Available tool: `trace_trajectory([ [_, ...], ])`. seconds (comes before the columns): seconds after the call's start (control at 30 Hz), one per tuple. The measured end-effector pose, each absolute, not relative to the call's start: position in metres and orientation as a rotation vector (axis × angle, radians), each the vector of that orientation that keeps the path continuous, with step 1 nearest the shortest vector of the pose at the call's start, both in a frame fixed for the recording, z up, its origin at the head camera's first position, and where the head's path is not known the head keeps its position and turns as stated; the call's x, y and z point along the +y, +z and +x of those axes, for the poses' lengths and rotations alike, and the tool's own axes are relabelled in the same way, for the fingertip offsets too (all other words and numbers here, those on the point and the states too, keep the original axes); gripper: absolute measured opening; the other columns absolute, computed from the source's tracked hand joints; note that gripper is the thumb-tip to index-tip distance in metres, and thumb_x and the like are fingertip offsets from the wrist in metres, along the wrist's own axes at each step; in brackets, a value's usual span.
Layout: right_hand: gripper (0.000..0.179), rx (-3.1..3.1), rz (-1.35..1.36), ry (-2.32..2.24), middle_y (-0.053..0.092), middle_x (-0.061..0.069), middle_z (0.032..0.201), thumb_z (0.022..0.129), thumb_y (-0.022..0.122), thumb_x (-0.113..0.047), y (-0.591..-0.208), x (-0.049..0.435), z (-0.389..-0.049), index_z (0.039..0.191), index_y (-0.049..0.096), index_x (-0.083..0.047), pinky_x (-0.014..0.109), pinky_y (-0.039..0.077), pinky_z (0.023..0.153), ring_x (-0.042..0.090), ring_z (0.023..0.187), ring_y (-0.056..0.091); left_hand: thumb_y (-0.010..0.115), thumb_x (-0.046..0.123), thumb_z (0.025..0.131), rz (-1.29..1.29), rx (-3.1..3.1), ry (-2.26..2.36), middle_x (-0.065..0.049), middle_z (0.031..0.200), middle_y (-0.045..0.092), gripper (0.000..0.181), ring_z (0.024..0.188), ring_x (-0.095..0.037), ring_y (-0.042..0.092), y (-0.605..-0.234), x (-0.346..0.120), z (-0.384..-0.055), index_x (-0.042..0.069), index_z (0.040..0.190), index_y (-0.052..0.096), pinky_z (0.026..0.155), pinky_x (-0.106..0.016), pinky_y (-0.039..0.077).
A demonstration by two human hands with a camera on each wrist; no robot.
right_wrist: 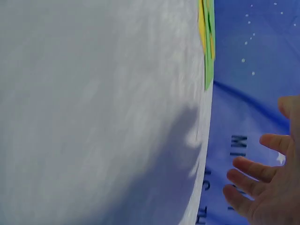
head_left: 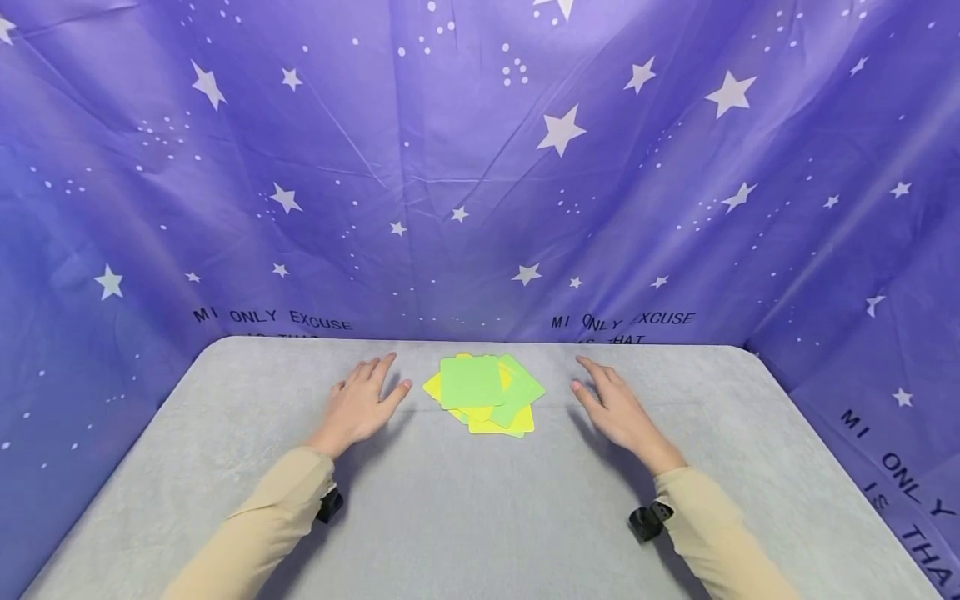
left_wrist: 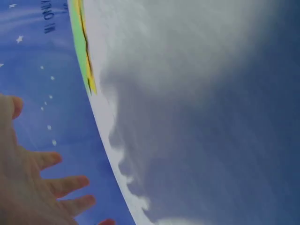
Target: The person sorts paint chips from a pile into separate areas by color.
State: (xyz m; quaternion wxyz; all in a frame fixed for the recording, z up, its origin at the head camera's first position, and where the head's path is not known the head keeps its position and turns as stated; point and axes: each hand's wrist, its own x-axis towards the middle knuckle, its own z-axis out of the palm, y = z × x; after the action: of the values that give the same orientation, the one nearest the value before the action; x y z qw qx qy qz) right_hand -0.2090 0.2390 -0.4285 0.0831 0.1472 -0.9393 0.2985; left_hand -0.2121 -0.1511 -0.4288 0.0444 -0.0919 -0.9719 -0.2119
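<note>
Green and yellow cards (head_left: 471,382) lie in a loose, fanned pile near the far edge of the table, a green one on top. To the left of the pile, my left hand (head_left: 362,400) hovers over the table with fingers spread and nothing in it. My right hand (head_left: 617,410) mirrors it on the other side, fingers apart and holding nothing. Both hands are apart from the cards. The left wrist view catches the pile (left_wrist: 83,51) edge-on, and the right wrist view shows its other side (right_wrist: 209,47).
The grey cloth-covered table (head_left: 480,517) has rounded far corners. Behind it and along both sides hangs a purple curtain (head_left: 450,167) with white stars and black lettering. A small black device sits at each wrist, the right one (head_left: 647,523) below the sleeve.
</note>
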Motion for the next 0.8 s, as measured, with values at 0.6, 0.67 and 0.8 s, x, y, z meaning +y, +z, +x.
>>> trace_trajectory([
  [0.6, 0.041, -2.74, 0.539, 1.163, 0.059, 0.02, 0.113, 0.1, 0.046, -0.015, -0.429, 0.168, -0.226, 0.138, 0.047, 0.0, 0.047, 0.049, 0.086, 0.033, 0.098, 0.059, 0.048, 0.037, 0.099, -0.405, -2.852, -1.243, -0.025, 0.139, 0.045, 0.062, 0.125, -0.042, 0.045, -0.433, -0.097, -0.225, 0.0, 0.147, 0.035, 0.103, -0.058, 0.032],
  [0.67, 0.042, -2.751, 0.552, 1.2, 0.06, 0.019, 0.111, 0.099, 0.047, -0.012, -0.432, 0.162, -0.227, 0.138, 0.046, 0.001, 0.046, 0.05, 0.084, 0.031, 0.095, 0.06, 0.05, 0.035, 0.098, -0.39, -2.846, -1.289, -0.027, 0.136, 0.048, 0.061, 0.119, -0.042, 0.05, -0.434, -0.094, -0.226, 0.0, 0.147, 0.035, 0.1, -0.056, 0.038],
  [0.8, 0.046, -2.757, 0.563, 1.292, 0.061, 0.02, 0.109, 0.093, 0.05, -0.005, -0.434, 0.152, -0.228, 0.139, 0.045, 0.002, 0.045, 0.05, 0.085, 0.031, 0.094, 0.062, 0.056, 0.028, 0.096, -0.358, -2.829, -1.368, -0.029, 0.131, 0.051, 0.059, 0.108, -0.04, 0.058, -0.437, -0.091, -0.226, -0.001, 0.144, 0.038, 0.09, -0.051, 0.048],
])
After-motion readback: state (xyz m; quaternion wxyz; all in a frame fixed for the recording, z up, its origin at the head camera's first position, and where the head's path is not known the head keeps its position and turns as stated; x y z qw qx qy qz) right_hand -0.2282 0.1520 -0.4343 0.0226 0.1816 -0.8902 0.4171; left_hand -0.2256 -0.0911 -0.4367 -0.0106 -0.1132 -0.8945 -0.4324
